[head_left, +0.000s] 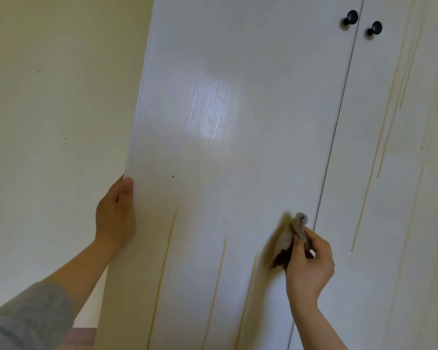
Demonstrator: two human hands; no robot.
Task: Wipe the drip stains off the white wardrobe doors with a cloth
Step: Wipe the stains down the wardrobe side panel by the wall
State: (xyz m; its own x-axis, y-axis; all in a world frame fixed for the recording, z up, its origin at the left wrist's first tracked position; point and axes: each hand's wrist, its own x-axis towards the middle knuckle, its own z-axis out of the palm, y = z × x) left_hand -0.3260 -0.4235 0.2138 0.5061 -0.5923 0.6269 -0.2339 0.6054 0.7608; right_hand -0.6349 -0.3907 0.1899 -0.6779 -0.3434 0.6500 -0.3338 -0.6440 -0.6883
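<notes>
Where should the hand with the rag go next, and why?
Probably slide the crumpled grey-brown cloth, pinched in the right hand, slightly left and down onto the nearest yellowish drip streak; the left hand grips the edge of the white wardrobe door, steadying it.

I am looking into a room in a home, most likely a bedroom. What tells me so is a tall white wardrobe (276,72) with a faint wood-grain finish. Its left door (213,173) and right door (402,223) meet at a narrow seam, and each carries a small round black knob (351,17). Beside the wardrobe stands a plain cream wall (56,109) with a few dark specks. Yellowish drip stains (162,269) run down both doors.
</notes>
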